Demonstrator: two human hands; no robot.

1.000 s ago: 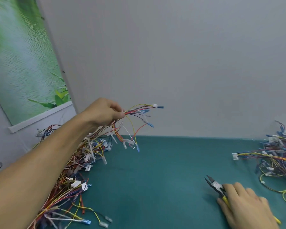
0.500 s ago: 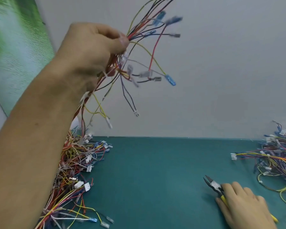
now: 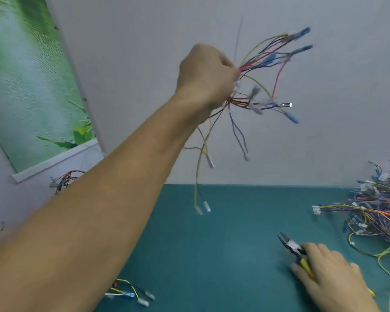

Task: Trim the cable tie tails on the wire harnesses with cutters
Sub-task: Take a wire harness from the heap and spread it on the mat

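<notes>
**Harness aloft, cutters low on the mat**

Head view: the left hand [image 3: 206,75] grips a multicoloured wire harness [image 3: 260,70] with blue and clear terminals. It is raised against the grey wall [image 3: 324,131], with loose ends dangling above the teal table mat [image 3: 223,244]. The right hand [image 3: 331,275] rests on the mat, fingers curled round the yellow-handled cutters [image 3: 292,245], whose jaws stand slightly apart. A tangled pile of coloured harnesses [image 3: 381,212] lies at the mat's right edge.

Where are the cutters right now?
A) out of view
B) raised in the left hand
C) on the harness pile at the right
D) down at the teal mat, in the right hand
D: the cutters are down at the teal mat with the right hand gripping their yellow handles, while the left hand holds a wire harness up in the air.
</notes>
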